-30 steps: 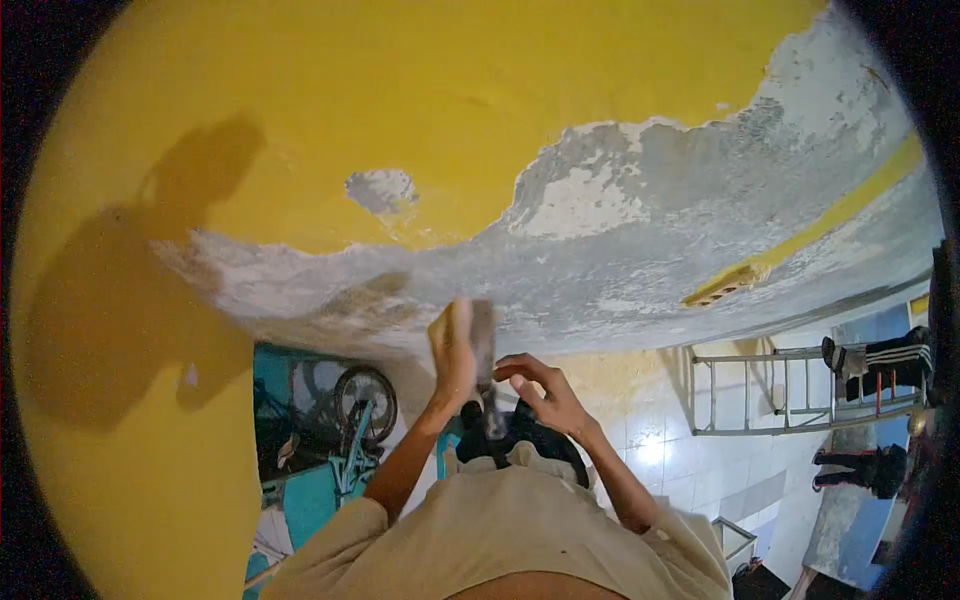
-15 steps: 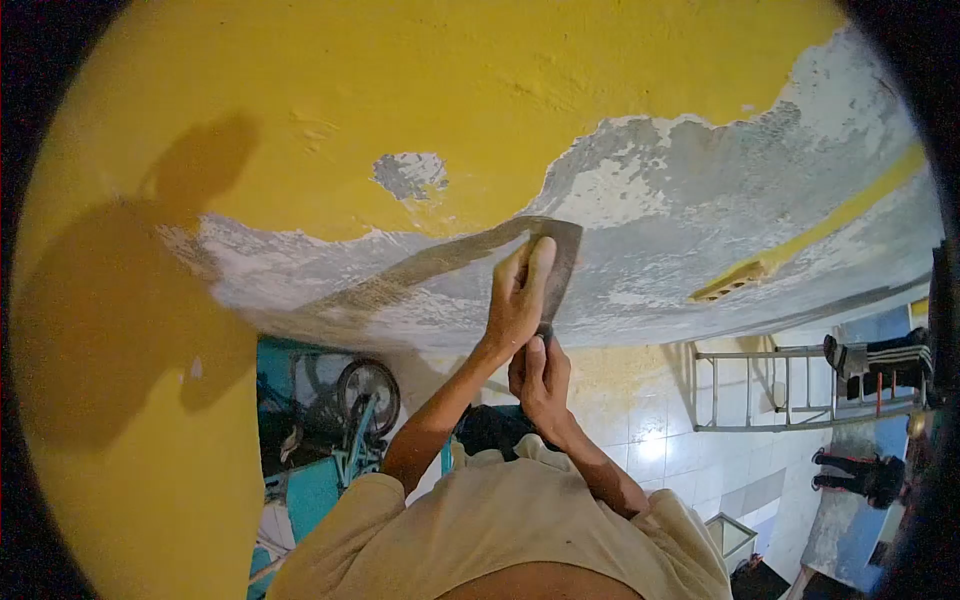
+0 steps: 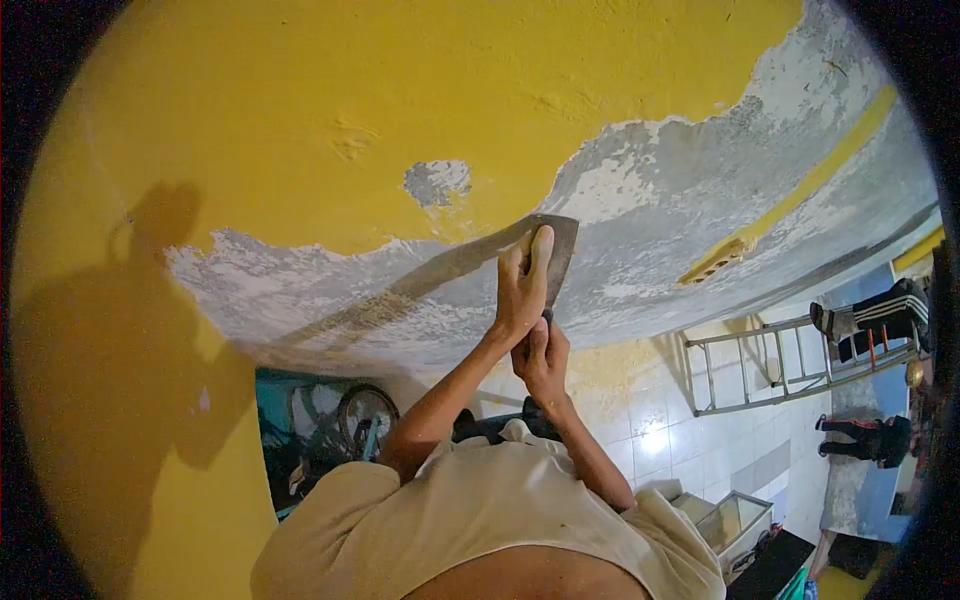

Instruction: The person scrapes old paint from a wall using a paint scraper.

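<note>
A wide metal scraper is held up against the wall, its blade edge at the border between yellow paint and bare grey plaster. My left hand presses on the blade, thumb along its face. Below it, my right hand is wrapped round the dark handle. A small bare patch shows in the yellow paint, up and left of the blade. To the right a strip of yellow crosses the plaster, ending at a socket-like fitting.
A metal ladder stands at the right, with a person's legs on it. Another person in dark clothes is farther off. A bicycle wheel is at the lower left, a glass-sided case at the lower right.
The view has shifted and tilted slightly, so the ladder and wall edge sit at a different angle. Both hands keep their hold on the scraper, its blade still at the paint border.
</note>
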Demonstrator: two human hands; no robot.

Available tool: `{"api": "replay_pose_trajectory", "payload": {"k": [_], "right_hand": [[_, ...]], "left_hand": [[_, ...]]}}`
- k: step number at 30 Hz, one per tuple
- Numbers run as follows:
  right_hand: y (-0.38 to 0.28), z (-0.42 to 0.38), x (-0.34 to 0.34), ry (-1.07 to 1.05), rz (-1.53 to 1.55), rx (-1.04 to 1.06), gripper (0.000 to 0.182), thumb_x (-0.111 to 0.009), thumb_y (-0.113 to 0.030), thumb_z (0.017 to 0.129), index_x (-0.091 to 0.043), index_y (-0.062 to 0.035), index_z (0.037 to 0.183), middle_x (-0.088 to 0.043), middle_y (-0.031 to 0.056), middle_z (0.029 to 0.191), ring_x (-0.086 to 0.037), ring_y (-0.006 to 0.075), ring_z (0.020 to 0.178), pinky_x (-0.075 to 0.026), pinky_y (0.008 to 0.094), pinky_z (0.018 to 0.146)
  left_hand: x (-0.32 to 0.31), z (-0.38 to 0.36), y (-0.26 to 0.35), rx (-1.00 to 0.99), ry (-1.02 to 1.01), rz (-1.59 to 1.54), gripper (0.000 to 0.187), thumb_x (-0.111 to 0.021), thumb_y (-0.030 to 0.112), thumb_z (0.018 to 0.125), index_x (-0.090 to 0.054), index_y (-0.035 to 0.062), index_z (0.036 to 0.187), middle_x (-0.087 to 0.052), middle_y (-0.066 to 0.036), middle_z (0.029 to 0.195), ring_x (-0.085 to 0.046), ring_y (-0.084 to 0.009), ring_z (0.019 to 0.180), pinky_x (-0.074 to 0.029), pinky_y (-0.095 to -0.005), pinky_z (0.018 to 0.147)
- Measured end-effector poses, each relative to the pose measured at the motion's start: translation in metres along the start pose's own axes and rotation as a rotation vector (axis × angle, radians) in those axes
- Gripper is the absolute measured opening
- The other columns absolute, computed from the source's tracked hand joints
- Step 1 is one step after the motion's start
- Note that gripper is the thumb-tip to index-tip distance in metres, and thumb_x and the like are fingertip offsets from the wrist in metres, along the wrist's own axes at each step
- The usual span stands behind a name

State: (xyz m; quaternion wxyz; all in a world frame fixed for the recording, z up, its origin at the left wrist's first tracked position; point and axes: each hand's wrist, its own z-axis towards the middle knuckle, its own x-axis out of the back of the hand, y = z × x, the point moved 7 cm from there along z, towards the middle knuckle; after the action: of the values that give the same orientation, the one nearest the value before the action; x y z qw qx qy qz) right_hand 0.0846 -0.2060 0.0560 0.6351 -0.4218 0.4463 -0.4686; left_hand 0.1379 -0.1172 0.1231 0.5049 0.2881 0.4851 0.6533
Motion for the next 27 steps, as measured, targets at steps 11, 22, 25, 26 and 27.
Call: {"api": "replay_pose_trajectory", "payload": {"k": [11, 22, 25, 26, 27], "right_hand": [[-0.005, 0.007, -0.003, -0.049, -0.026, 0.014, 0.041, -0.037, -0.038, 0.099, -0.043, -0.0064, 0.074, -0.04, -0.0031, 0.051, -0.037, 0.0038, 0.044, -0.028, 0.0211, 0.04], [0.0, 0.02, 0.001, -0.045, -0.024, 0.021, 0.039, -0.033, -0.036, 0.1, -0.044, -0.0064, 0.077, -0.038, -0.0042, 0.049, -0.035, 0.0043, 0.041, -0.028, 0.0208, 0.039], [0.018, 0.007, 0.011, -0.03, -0.007, -0.089, 0.038, -0.036, -0.035, 0.099, -0.045, -0.0056, 0.078, -0.04, -0.004, 0.051, -0.037, 0.0044, 0.043, -0.03, 0.0219, 0.04], [0.021, 0.003, 0.012, -0.023, -0.018, -0.135, 0.038, -0.039, -0.035, 0.098, -0.046, -0.005, 0.078, -0.041, -0.004, 0.052, -0.039, 0.0046, 0.045, -0.031, 0.023, 0.041], [0.013, 0.002, 0.01, -0.017, 0.008, -0.191, 0.038, -0.039, -0.035, 0.098, -0.045, -0.0055, 0.076, -0.042, -0.0039, 0.052, -0.039, 0.0045, 0.046, -0.031, 0.0229, 0.042]], "left_hand": [[0.0, 0.01, -0.016, -0.049, 0.071, -0.022, 0.036, -0.046, 0.025, 0.096, -0.047, -0.0019, 0.073, -0.044, -0.003, 0.065, -0.04, -0.0114, 0.064, -0.036, -0.0318, 0.057], [-0.008, 0.024, 0.019, -0.207, -0.042, 0.093, 0.036, -0.049, 0.025, 0.095, -0.043, 0.0008, 0.068, -0.034, -0.002, 0.06, -0.034, -0.0103, 0.059, -0.032, -0.031, 0.051], [-0.007, 0.01, -0.006, -0.18, -0.034, 0.143, 0.035, -0.048, 0.023, 0.094, -0.042, 0.0013, 0.067, -0.032, -0.003, 0.058, -0.032, -0.0093, 0.057, -0.03, -0.0308, 0.049], [-0.007, 0.009, -0.013, -0.174, -0.042, 0.14, 0.035, -0.048, 0.023, 0.094, -0.042, 0.0013, 0.067, -0.032, -0.003, 0.058, -0.032, -0.0093, 0.057, -0.03, -0.0308, 0.049], [-0.006, 0.011, -0.014, -0.149, -0.066, 0.155, 0.036, -0.048, 0.022, 0.094, -0.042, 0.0015, 0.066, -0.031, -0.003, 0.057, -0.032, -0.0091, 0.056, -0.029, -0.0308, 0.048]]}}
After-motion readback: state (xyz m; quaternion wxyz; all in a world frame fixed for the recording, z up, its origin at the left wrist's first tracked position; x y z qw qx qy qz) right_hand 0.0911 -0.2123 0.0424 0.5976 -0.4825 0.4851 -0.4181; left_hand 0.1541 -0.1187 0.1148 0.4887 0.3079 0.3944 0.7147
